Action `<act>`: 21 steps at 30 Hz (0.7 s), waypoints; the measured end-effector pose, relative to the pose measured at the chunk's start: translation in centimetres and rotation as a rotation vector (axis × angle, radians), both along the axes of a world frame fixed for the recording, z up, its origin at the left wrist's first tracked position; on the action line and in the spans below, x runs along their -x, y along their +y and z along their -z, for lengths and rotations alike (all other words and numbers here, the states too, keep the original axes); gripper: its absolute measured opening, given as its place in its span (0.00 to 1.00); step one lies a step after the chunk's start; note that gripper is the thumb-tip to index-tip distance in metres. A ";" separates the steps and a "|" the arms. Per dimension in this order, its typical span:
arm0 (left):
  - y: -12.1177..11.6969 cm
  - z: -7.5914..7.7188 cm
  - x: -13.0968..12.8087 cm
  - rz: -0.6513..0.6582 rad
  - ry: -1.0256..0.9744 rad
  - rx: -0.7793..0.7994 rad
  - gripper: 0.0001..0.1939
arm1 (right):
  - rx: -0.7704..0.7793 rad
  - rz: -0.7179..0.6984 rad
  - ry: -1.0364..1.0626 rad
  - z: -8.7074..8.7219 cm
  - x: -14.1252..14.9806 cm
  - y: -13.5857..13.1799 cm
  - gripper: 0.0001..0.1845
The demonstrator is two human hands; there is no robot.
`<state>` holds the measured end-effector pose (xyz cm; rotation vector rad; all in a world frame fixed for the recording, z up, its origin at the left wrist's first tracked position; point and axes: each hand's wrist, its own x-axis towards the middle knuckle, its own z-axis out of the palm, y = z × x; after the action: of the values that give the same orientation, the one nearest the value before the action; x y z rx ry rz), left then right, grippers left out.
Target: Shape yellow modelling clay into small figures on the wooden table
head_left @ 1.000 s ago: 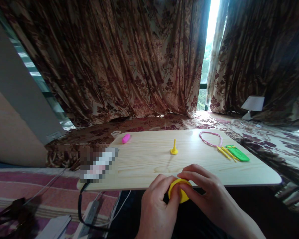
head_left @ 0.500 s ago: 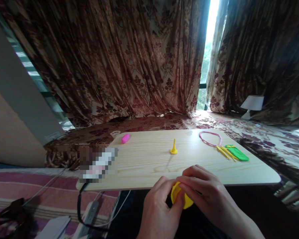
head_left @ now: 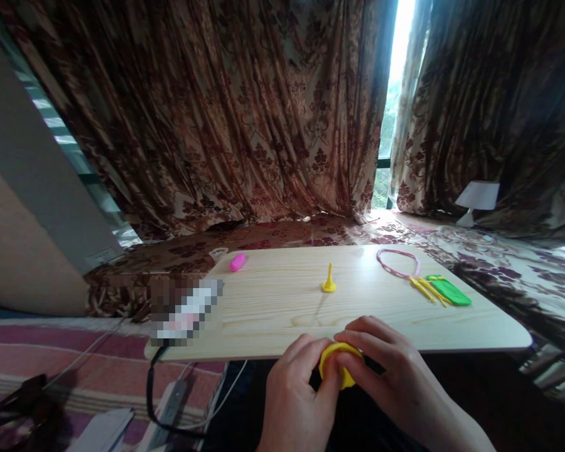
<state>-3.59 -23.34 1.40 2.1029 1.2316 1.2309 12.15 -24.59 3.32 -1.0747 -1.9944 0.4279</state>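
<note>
My left hand (head_left: pixel 299 386) and my right hand (head_left: pixel 388 370) are both closed on a round piece of yellow modelling clay (head_left: pixel 332 353) just off the table's near edge. Both thumbs press into its middle while the fingers curl around its raised rim. Part of the clay is hidden behind my thumbs. Straight ahead on the table, a yellow clay stand (head_left: pixel 329 285) with a thin upright stem rises from a round base. To the right lie thin yellow clay strips (head_left: pixel 426 290), a flat green clay slab (head_left: pixel 449 290) and a pink twisted clay loop (head_left: pixel 398 273).
The pale wooden table (head_left: pixel 268 314) carries a pink clay lump (head_left: pixel 238 262) at its far left. A blurred-out device (head_left: pixel 188 314) stands at the left edge with a black cable (head_left: pixel 149 389). A power strip (head_left: pixel 169 405) lies below. Behind, a white lamp (head_left: pixel 478 196) stands near the curtains.
The yellow clay has tipped and shifted slightly left in my fingers, with its rim now turned upward. My right thumb has moved further over its middle. Things on the table stay put.
</note>
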 end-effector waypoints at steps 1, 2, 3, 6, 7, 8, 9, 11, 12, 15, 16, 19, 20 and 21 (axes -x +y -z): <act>0.0 0.0 0.0 0.007 0.004 -0.003 0.08 | -0.001 0.001 0.000 0.0 0.0 0.0 0.08; 0.0 0.0 0.1 0.011 0.004 -0.001 0.08 | -0.006 0.000 -0.005 0.1 0.0 0.0 0.08; -0.1 0.0 0.1 0.015 0.004 0.004 0.09 | -0.012 -0.001 -0.016 0.0 0.0 0.0 0.08; -0.3 -0.1 0.1 0.043 -0.003 0.022 0.09 | -0.019 -0.006 -0.060 -0.2 -0.1 0.0 0.09; -0.3 -0.2 0.1 0.054 -0.007 0.030 0.10 | -0.014 -0.010 -0.072 -0.3 -0.2 0.0 0.09; -0.4 -0.3 0.1 0.066 -0.010 0.037 0.10 | -0.005 -0.017 -0.081 -0.4 -0.2 0.0 0.09; -0.4 -0.3 0.2 0.077 -0.014 0.044 0.10 | 0.004 -0.026 -0.083 -0.4 -0.3 0.0 0.09; -0.3 -0.3 0.2 0.086 -0.028 0.051 0.10 | 0.014 -0.027 -0.066 -0.4 -0.3 0.0 0.09; -0.2 -0.2 0.2 0.083 -0.039 0.050 0.10 | 0.013 -0.021 -0.052 -0.3 -0.4 0.0 0.11; -0.1 0.0 0.1 0.058 -0.075 0.034 0.10 | -0.006 0.012 -0.016 0.1 -0.5 0.0 0.13; -0.1 0.1 0.0 0.051 -0.082 0.027 0.10 | -0.011 0.018 -0.014 0.2 -0.5 0.1 0.12; -0.1 0.3 0.0 0.028 -0.079 -0.006 0.11 | -0.013 0.014 -0.024 0.2 -0.4 0.1 0.13; 0.0 0.3 0.0 0.023 -0.075 -0.018 0.12 | -0.010 0.007 -0.027 0.2 -0.4 0.1 0.13; 0.0 0.3 0.0 0.018 -0.074 -0.032 0.11 | -0.008 0.001 -0.024 0.1 -0.3 0.0 0.13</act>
<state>-3.61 -23.37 1.10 2.0666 1.1656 1.3167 12.49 -24.56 3.21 -1.0807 -2.0151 0.4073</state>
